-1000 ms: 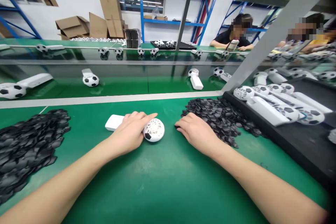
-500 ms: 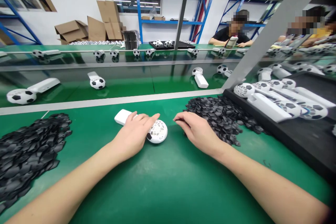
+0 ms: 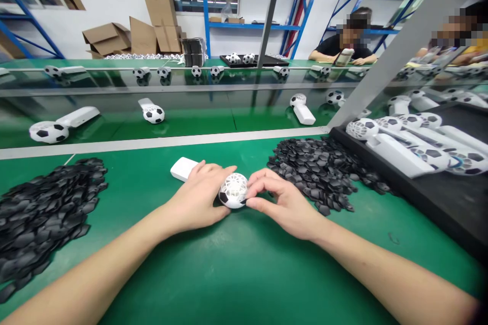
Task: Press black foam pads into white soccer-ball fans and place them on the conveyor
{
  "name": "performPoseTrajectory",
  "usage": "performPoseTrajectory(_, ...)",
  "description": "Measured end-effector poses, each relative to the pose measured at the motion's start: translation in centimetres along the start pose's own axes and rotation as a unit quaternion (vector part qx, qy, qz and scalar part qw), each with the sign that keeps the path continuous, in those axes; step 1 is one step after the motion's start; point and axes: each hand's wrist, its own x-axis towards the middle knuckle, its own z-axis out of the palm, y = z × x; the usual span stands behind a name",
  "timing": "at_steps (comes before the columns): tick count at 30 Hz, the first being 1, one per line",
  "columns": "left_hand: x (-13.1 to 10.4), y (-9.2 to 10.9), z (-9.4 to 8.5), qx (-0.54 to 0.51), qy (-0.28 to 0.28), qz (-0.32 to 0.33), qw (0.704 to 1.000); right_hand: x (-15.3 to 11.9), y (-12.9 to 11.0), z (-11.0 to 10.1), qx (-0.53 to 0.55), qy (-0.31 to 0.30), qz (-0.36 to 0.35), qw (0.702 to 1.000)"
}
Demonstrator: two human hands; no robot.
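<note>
A white hand-held fan (image 3: 233, 189) with a football-shaped head lies on the green table (image 3: 236, 274); its handle sticks out to the upper left. My left hand (image 3: 198, 198) lies over the handle and grips it by the head. My right hand (image 3: 280, 198) touches the right side of the head with thumb and fingertips; what they pinch is too small to tell. A pile of small black hexagonal pieces (image 3: 320, 167) lies just right of that hand.
Another heap of black pieces (image 3: 41, 213) lies at the left. A black tray (image 3: 438, 198) at the right holds several finished fans (image 3: 400, 147). Beyond the white strip, football fans (image 3: 152, 111) lie on a conveyor belt. People sit at the far right.
My right hand moved left from the black pile and now touches the fan head. My left hand stayed on the fan.
</note>
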Motion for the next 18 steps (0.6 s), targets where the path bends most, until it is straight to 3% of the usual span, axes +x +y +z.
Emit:
performPoseTrajectory(6,0.3,0.9,0.3,-0.021,0.022,-0.042,0.999,-0.1,0.6,0.4,-0.025,0.014,-0.010,1.000)
performPoseTrajectory(14,0.2,1.3,1.0,0.000,0.071,-0.041,0.997,0.2,0.9,0.8,-0.019,0.028,-0.011,0.999)
performPoseTrajectory(18,0.2,1.7,1.2,-0.004,0.082,-0.031,0.996,0.5,1.1,0.8,0.059,0.004,0.019,0.998)
